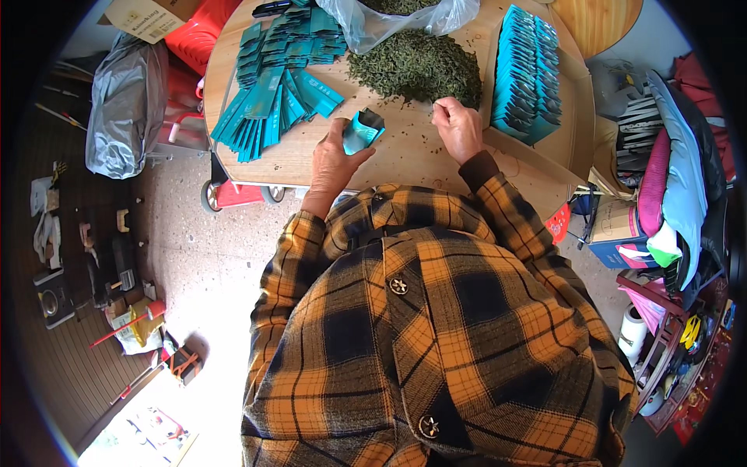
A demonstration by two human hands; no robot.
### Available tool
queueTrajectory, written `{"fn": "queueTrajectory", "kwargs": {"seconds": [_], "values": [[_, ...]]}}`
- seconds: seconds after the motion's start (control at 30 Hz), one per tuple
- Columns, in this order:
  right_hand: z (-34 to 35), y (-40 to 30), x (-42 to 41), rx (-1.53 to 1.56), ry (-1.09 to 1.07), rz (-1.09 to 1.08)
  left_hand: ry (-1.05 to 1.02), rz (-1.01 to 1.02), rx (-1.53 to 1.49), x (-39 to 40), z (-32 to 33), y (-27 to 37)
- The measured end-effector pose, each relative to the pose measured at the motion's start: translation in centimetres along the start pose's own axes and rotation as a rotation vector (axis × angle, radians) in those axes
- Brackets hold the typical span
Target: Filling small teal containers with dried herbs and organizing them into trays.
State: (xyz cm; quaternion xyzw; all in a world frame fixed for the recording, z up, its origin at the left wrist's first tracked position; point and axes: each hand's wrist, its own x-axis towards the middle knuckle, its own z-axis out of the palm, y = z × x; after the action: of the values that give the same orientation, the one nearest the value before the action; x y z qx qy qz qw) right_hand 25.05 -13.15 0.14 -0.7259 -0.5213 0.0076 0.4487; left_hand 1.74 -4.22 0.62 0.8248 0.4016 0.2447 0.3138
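Note:
My left hand point(338, 157) grips a small teal foil packet point(363, 133) whose top gapes open. My right hand point(458, 129), its fingers curled together, is beside the near right edge of a heap of dried green leaves point(417, 64); whether anything is pinched in its fingertips cannot be told. Flat teal packets point(251, 117) lie fanned out to the left of my left hand, with more stacked behind them. To the right, rows of upright, filled-looking teal packets point(525, 76) stand in a cardboard box.
A clear plastic bag point(402, 26) with more leaves sits behind the heap. Leaf crumbs dot the wooden table point(402, 169). The box's cardboard wall point(543, 154) borders the right side. A grey plastic-covered object point(125, 111) and red plastic chairs point(195, 41) are on the left.

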Motion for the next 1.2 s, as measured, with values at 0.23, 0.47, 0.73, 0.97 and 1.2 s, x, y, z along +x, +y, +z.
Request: {"fn": "queueTrajectory", "kwargs": {"seconds": [0.23, 0.47, 0.73, 0.97, 1.2], "values": [[1.9, 1.6, -0.2, 0.149, -0.069, 0.067, 0.006, -0.004, -0.003, 0.1, 0.0, 0.0], [0.6, 0.8, -0.5, 0.166, -0.103, -0.049, 0.0, 0.0, 0.007, 0.1, 0.1, -0.3], [-2.8, -3.4, -0.7, 0.321, -0.164, -0.092, 0.001, 0.008, 0.026, 0.3, 0.2, -0.5], [-3.1, -5.9, -0.1, 0.145, -0.168, -0.453, -0.003, 0.004, 0.026, 0.3, 0.2, -0.4], [-3.2, -6.6, 0.4, 0.1, -0.12, -0.581, -0.001, -0.005, 0.009, 0.3, 0.1, -0.3]]}}
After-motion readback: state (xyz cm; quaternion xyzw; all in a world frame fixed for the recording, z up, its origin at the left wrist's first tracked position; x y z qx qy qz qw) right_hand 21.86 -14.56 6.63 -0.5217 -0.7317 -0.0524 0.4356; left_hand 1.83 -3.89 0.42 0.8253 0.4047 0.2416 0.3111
